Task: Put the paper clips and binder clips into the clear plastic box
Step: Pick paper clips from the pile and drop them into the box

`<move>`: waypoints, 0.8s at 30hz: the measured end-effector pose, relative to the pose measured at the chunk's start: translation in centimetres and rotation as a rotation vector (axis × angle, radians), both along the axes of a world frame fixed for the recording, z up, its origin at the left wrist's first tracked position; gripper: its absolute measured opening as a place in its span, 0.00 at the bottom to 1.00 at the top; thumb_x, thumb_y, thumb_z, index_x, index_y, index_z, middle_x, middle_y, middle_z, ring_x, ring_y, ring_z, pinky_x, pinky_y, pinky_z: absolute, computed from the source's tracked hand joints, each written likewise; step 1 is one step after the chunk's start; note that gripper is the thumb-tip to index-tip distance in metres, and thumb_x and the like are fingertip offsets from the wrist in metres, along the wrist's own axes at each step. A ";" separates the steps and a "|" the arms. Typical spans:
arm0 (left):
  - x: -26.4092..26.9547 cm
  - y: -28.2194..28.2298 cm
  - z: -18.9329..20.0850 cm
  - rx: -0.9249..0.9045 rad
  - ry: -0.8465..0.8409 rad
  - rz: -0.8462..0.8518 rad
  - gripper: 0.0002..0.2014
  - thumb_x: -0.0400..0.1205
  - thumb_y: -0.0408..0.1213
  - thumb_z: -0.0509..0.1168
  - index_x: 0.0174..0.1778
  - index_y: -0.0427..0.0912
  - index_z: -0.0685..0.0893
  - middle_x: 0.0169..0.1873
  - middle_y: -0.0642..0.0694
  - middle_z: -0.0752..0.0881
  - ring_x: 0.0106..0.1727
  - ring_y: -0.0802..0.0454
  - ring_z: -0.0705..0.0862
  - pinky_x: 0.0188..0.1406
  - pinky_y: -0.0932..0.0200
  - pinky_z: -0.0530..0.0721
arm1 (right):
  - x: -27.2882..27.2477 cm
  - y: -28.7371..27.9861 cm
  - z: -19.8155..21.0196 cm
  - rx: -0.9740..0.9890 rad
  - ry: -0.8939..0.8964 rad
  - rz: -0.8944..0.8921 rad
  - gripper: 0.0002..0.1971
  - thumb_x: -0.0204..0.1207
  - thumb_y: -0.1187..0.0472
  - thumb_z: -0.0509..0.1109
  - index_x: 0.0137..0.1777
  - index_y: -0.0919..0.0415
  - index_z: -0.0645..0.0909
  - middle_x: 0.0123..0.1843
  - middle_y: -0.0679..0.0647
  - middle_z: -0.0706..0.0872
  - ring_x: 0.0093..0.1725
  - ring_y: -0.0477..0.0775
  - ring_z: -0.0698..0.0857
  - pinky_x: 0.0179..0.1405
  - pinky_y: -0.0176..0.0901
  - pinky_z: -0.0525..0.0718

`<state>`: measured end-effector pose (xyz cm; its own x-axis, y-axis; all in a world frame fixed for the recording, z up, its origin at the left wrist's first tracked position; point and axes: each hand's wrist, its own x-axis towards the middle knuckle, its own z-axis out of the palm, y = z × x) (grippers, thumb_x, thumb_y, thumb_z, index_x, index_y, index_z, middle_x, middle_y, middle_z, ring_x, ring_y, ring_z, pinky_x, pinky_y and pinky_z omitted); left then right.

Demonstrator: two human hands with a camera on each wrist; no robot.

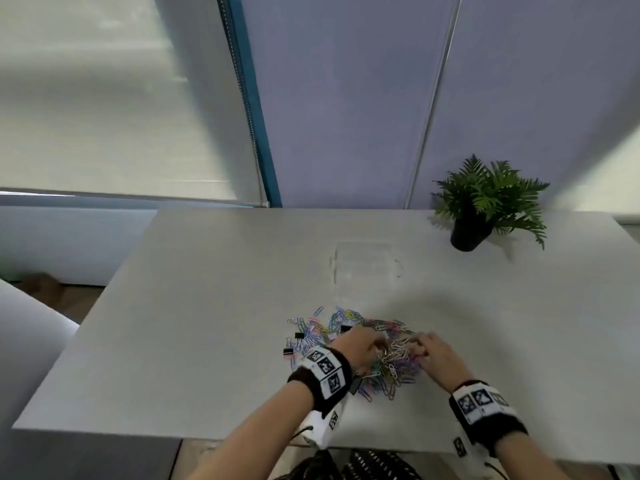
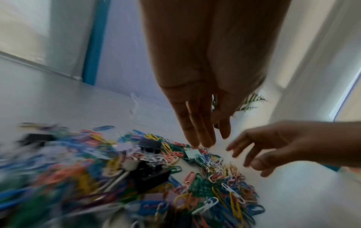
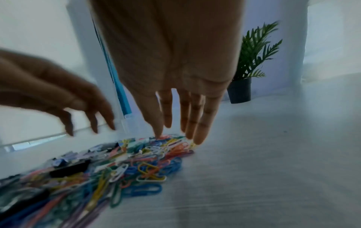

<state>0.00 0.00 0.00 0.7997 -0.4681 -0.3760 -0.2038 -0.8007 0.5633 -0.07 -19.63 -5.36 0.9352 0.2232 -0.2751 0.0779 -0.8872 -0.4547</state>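
A heap of coloured paper clips [image 1: 377, 355] mixed with black binder clips [image 1: 299, 336] lies on the white table [image 1: 207, 306] near its front edge. The clear plastic box [image 1: 365, 261] stands empty behind the heap. My left hand [image 1: 363, 348] hovers over the heap's left half; in the left wrist view its straight fingers [image 2: 201, 138] point down at the paper clips [image 2: 215, 177] near a black binder clip [image 2: 149, 144], holding nothing. My right hand [image 1: 436, 355] is at the heap's right side, and its straight fingertips [image 3: 158, 132] touch the paper clips [image 3: 148, 158].
A potted fern [image 1: 485, 202] in a black pot stands at the table's back right, behind and to the right of the box. The table's front edge [image 1: 242, 438] runs just below my wrists. A window blind and a lilac wall back the table.
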 end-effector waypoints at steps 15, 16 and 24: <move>6.2 0.5 -5.7 0.297 -0.171 -0.074 0.26 0.81 0.27 0.56 0.76 0.46 0.68 0.74 0.37 0.66 0.74 0.39 0.66 0.74 0.42 0.69 | 3.3 0.9 -2.2 -0.133 -0.072 0.137 0.17 0.74 0.63 0.64 0.63 0.59 0.73 0.65 0.59 0.72 0.66 0.60 0.71 0.60 0.49 0.78; 6.5 0.9 -5.9 0.269 -0.179 -0.025 0.23 0.80 0.28 0.57 0.73 0.45 0.71 0.71 0.37 0.69 0.71 0.39 0.70 0.71 0.42 0.72 | 3.8 1.0 -2.4 -0.106 -0.078 0.140 0.16 0.75 0.64 0.63 0.63 0.60 0.74 0.63 0.60 0.72 0.64 0.61 0.73 0.58 0.50 0.78; 6.5 2.1 -5.6 0.115 -0.236 0.139 0.08 0.76 0.24 0.60 0.45 0.36 0.82 0.51 0.39 0.82 0.52 0.42 0.82 0.54 0.54 0.78 | 6.9 1.3 -1.6 0.214 -0.023 0.061 0.06 0.66 0.71 0.72 0.43 0.69 0.84 0.47 0.64 0.88 0.45 0.54 0.82 0.46 0.36 0.74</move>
